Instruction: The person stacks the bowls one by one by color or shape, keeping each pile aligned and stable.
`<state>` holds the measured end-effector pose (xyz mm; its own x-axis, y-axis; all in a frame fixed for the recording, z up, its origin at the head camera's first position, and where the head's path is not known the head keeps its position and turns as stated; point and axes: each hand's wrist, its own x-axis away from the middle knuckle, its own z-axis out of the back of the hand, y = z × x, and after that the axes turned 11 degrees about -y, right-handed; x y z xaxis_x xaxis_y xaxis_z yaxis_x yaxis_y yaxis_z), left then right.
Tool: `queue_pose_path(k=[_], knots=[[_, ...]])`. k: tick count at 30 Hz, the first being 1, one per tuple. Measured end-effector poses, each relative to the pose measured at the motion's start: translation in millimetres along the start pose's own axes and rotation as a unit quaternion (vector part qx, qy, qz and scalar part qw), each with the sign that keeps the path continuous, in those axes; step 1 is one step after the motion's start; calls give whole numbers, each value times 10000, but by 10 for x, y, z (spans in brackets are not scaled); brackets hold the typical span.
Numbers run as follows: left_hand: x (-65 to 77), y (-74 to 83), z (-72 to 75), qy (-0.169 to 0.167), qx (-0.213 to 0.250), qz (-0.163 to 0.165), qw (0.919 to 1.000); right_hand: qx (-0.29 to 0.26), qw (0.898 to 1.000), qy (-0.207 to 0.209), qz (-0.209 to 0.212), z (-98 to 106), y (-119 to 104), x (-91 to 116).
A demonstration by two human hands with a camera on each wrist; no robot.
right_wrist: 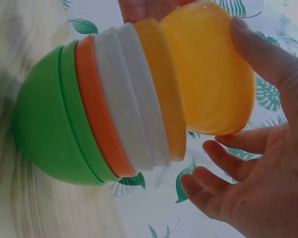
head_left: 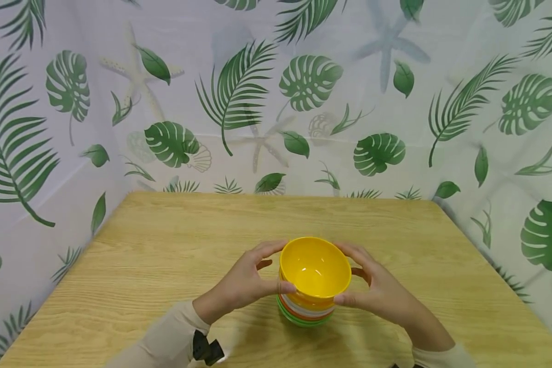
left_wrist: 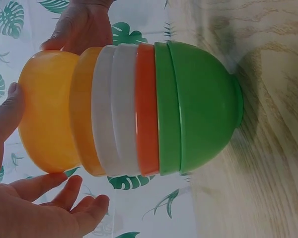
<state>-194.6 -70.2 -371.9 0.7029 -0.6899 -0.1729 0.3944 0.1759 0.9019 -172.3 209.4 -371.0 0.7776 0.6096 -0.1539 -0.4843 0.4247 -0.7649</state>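
Both hands hold a yellow bowl (head_left: pixel 315 271) by opposite sides at the top of a bowl stack. My left hand (head_left: pixel 247 281) has its thumb at the near side of the rim and its forefinger at the far side. The right hand (head_left: pixel 381 289) pinches the other side likewise. In the left wrist view the held bowl's wall stands mostly out of a second yellow bowl (left_wrist: pixel 86 114). Beneath that come two white bowls (left_wrist: pixel 124 109), an orange bowl (left_wrist: pixel 147 111) and two green bowls (left_wrist: pixel 206 109). The lowest green bowl's base is on the table.
The light wooden table (head_left: pixel 175 240) reaches back to a white curtain (head_left: pixel 257 30) printed with green leaves and starfish. A black strap with a small block (head_left: pixel 207 348) is on the left wrist.
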Motion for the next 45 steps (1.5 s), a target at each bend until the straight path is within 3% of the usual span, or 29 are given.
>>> queue_pose_path(k=[15, 23, 45], knots=[[12, -154, -60, -132, 97, 273, 9995, -270, 9996, -78, 35, -121, 147, 21], [26, -220, -82, -251, 50, 439, 9987, -327, 9993, -135, -145, -182, 223, 36], [14, -204, -64, -339, -57, 421, 9985, -431, 9989, -119, -135, -190, 200, 42]])
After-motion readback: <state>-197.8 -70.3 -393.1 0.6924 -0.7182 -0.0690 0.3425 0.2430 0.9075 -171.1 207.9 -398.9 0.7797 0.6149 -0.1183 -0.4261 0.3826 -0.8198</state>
